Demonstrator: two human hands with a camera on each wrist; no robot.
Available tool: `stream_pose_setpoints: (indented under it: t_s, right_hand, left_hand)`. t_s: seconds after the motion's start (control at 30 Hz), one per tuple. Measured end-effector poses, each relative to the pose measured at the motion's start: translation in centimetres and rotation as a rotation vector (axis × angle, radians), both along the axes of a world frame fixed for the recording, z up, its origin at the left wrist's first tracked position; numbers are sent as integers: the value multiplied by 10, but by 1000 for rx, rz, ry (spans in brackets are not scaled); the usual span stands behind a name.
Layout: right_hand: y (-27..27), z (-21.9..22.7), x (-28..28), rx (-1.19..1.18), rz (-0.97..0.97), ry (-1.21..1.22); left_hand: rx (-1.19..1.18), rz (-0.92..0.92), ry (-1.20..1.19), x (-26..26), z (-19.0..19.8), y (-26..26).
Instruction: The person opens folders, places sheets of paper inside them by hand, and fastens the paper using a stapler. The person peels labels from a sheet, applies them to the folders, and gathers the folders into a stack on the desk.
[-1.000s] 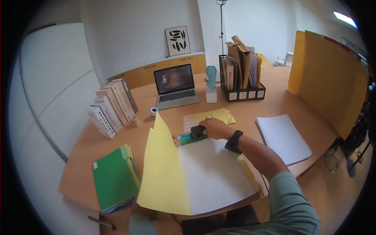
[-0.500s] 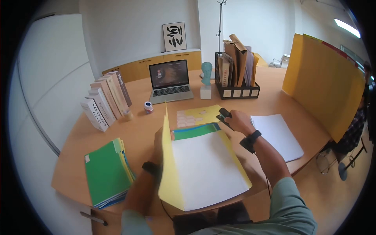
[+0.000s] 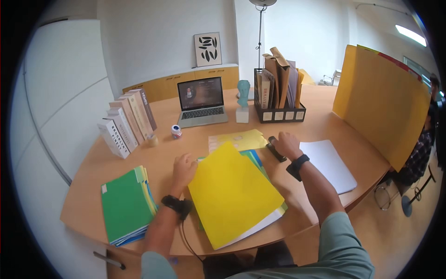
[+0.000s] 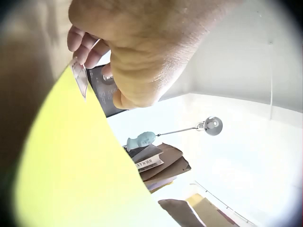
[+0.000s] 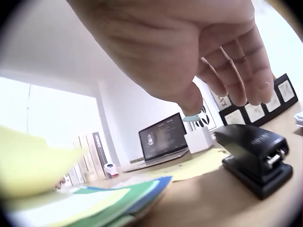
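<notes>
A yellow folder (image 3: 237,195) lies over white paper and a stack of green and blue folders on the desk, its cover raised toward the left. My left hand (image 3: 184,171) is at the cover's left edge. The left wrist view shows its loosely bent fingers beside the clear tab (image 4: 80,80), with the thumb apart from them. To the right of the stack, a black hole punch (image 5: 253,156) stands on the desk. My right hand (image 3: 288,145) hangs just over it, fingers loose and apart from it in the right wrist view.
Green folders (image 3: 127,204) are stacked at the left, below a row of books (image 3: 127,121). Behind are a laptop (image 3: 202,100), a bust (image 3: 243,93) and a black file holder (image 3: 281,115). White paper (image 3: 329,165) lies right, near an upright yellow folder (image 3: 381,107).
The yellow cover has swung over to the right, covering the white paper. My right hand has moved right with the hole punch, set it on the desk and let go.
</notes>
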State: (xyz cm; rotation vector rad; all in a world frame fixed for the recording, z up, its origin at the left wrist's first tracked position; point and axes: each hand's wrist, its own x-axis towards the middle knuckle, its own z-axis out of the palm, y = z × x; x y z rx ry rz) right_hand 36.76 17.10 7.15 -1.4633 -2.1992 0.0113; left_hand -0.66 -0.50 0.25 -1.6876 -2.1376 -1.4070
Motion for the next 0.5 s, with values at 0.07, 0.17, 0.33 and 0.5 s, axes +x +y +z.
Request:
stream_pose_setpoints:
  t_s: [0.07, 0.17, 0.33, 0.5]
  right_hand:
    - [15, 4, -10, 39, 90, 27]
    - [44, -8, -44, -51, 422, 45]
    - [-4, 32, -107, -375, 561, 133]
    - [71, -40, -185, -216, 669, -290]
  left_hand:
    - [-230, 166, 21, 11, 21, -26]
    - [-444, 159, -128, 21, 43, -50]
    - [-307, -12, -44, -6, -1, -42]
    - [-75, -253, -655, 7, -3, -34]
